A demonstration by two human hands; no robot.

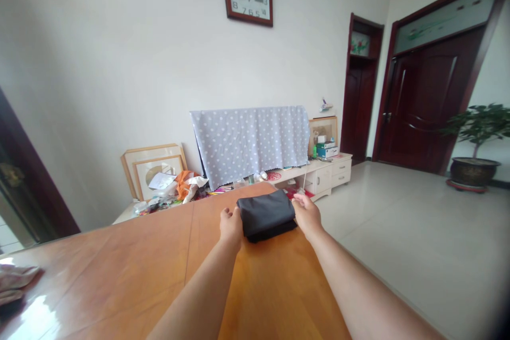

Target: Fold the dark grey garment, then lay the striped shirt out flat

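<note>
A folded black cloth [268,213], smooth on top and stacked in layers, rests on the wooden table [151,265] near its right end. My left hand [231,229] grips its left edge, fingers curled and partly hidden. At the opposite edge my right hand [306,215] is closed on the cloth, with the thumb side up. What kind of item the cloth is cannot be made out from its folded shape.
A crumpled cloth [18,281] lies at the table's left edge. Beyond the table, a low white cabinet [322,178] carries boxes, picture frames, clutter and something under a polka-dot cover [251,143]. A potted plant [474,170] stands on the floor at right.
</note>
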